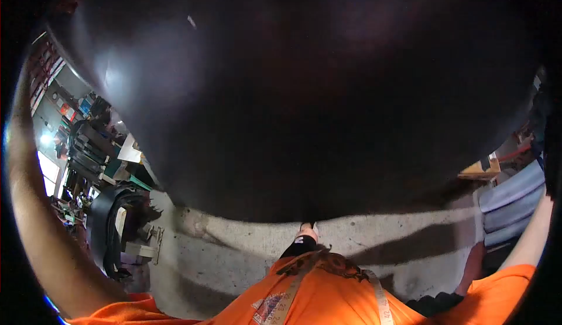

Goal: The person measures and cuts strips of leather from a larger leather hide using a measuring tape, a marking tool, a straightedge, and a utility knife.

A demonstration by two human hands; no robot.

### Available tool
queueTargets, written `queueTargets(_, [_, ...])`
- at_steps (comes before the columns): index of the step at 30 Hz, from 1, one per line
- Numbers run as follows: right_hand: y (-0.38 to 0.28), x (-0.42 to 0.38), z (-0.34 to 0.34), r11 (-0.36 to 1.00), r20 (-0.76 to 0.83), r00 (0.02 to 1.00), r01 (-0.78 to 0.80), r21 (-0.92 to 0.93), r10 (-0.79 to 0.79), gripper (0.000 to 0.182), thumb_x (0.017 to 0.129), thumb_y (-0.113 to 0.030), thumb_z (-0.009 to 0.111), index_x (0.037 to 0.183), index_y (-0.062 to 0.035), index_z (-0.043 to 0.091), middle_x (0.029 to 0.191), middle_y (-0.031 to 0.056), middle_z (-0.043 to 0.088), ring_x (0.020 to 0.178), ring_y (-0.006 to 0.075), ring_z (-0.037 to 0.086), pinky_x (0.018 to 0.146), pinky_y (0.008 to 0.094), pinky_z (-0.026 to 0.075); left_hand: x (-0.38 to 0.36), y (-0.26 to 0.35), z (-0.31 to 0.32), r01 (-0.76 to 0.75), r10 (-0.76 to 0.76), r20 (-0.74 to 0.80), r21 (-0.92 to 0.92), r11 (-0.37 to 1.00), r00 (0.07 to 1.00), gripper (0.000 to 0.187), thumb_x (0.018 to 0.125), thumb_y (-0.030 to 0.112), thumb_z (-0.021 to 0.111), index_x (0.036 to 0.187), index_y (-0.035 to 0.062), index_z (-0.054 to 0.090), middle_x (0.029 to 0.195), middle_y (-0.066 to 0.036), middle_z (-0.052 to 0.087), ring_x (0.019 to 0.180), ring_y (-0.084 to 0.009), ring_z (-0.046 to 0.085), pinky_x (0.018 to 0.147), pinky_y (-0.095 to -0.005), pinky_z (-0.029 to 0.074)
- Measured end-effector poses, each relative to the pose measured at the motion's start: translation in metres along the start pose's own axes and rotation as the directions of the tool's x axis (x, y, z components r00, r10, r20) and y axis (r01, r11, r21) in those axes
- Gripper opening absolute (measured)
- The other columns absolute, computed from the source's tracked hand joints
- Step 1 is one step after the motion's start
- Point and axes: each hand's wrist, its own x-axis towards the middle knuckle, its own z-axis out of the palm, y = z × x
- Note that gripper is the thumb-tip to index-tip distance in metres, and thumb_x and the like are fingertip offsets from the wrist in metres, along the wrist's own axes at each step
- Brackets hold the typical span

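Note:
A large, dark, smooth sheet-like thing fills most of the view, very close in front of me. Its kind cannot be made out; its lower edge curves above the floor. My left arm is raised along the left side, reaching up towards the sheet's upper left edge. The left hand is lost in the dark there, so its fingers do not show. My right arm reaches up at the far right. Beyond its wrist, my right hand blends into the dark rim, and its grip is hidden.
Pale concrete floor lies below, with one of my feet on it. At left are a curved black object and cluttered shelves or benches. Grey rounded rolls or padding and a wooden piece stand at right.

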Motion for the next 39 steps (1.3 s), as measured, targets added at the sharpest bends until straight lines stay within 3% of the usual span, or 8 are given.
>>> queueTargets(6, [0.029,-0.003,0.251,0.894,0.407,0.876,-0.376,0.244,0.257,0.049,0.074,-0.041,0.088,0.101,-0.0026,0.075,0.08,0.009,0.074,0.067,0.0224,0.066,0.067,0.0373,0.054,0.15,-0.076,0.064,0.055,-0.056,-0.021,-0.035,0.998,0.998,0.049,0.1,0.032,0.048,0.137,0.0004,0.04,0.137,-0.024,0.033,0.123,-0.0479,0.041,0.092,-0.0551,0.052])
queueTargets(19, [-0.086,-0.063,0.713,0.96,0.531,0.843,-0.216,0.175,0.093,0.029,0.093,-0.031,0.065,0.102,-0.0041,0.064,0.096,0.0172,0.071,0.09,0.0364,0.067,0.079,0.0406,0.052,0.509,-0.394,0.246,0.477,-0.478,0.022,-0.118,0.871,0.878,0.058,0.1,0.031,0.052,0.146,-0.0001,0.033,0.151,-0.027,0.02,0.136,-0.0535,0.032,0.096,-0.0586,0.051])
queueTargets(21, [-0.124,-0.097,0.735,0.879,0.573,0.809,-0.36,0.312,0.128,0.023,0.094,-0.027,0.063,0.101,-0.0047,0.063,0.094,0.0188,0.07,0.09,0.0395,0.066,0.076,0.041,0.052,0.443,-0.477,0.279,0.465,-0.465,0.014,-0.036,0.885,0.885,0.04,0.099,0.031,0.051,0.124,-0.0008,0.054,0.122,-0.022,0.06,0.116,-0.0428,0.059,0.089,-0.0576,0.053])
queueTargets(24, [-0.176,-0.177,0.671,0.837,0.682,0.73,-0.349,0.422,-0.04,0.026,0.093,-0.022,0.064,0.108,-0.0016,0.064,0.096,0.0222,0.068,0.091,0.0418,0.065,0.08,0.0432,0.051,0.299,-0.637,0.263,-0.333,-0.087,0.515,0.665,0.669,0.853,0.059,0.099,0.049,0.045,0.116,-0.0052,0.061,0.118,-0.025,0.065,0.119,-0.0428,0.058,0.104,-0.0444,0.045])
queueTargets(26, [-0.206,-0.262,0.624,0.845,0.832,0.554,-0.428,0.321,-0.035,0.026,0.092,-0.019,0.066,0.11,-0.0013,0.066,0.105,0.0218,0.068,0.101,0.0395,0.064,0.091,0.0464,0.049,0.165,-0.677,0.242,-0.227,-0.468,0.394,0.899,0.375,0.791,0.069,0.1,0.048,0.046,0.148,-0.0001,0.039,0.157,-0.025,0.029,0.149,-0.0404,0.021,0.119,-0.0508,0.024])
queueTargets(28, [-0.236,-0.321,0.554,0.795,0.867,0.492,-0.492,0.355,-0.082,0.022,0.092,-0.018,0.066,0.106,-0.0008,0.065,0.1,0.0193,0.067,0.096,0.0393,0.062,0.091,0.0467,0.048,0.052,-0.687,0.194,-0.502,-0.065,0.549,0.8,0.329,0.833,0.066,0.098,0.042,0.052,0.15,0.0037,0.038,0.16,-0.019,0.026,0.151,-0.0381,0.017,0.121,-0.0562,0.013])
queueTargets(36, [-0.348,-0.597,0.248,0.626,0.781,0.136,-0.688,-0.368,0.609,0.065,0.094,-0.038,0.064,0.139,0.005,0.045,0.147,0.0291,0.041,0.133,0.0454,0.039,0.111,0.0531,0.031,-0.227,-0.621,0.046,0.342,-0.089,-0.332,0.873,0.347,0.939,0.081,0.089,0.045,0.068,0.151,0.004,0.036,0.158,-0.026,0.027,0.15,-0.0389,0.019,0.12,-0.0523,0.018])
queueTargets(39, [-0.38,-0.632,0.207,0.122,0.444,-0.297,-0.703,-0.701,0.845,0.074,0.093,-0.049,0.065,0.14,0.0048,0.045,0.146,0.0258,0.043,0.129,0.0403,0.046,0.106,0.0522,0.037,-0.264,-0.63,0.023,0.834,-0.487,-0.773,0.096,0.543,0.406,0.071,0.091,0.046,0.069,0.143,0.0044,0.045,0.15,-0.02,0.041,0.14,-0.0372,0.038,0.113,-0.0497,0.033])
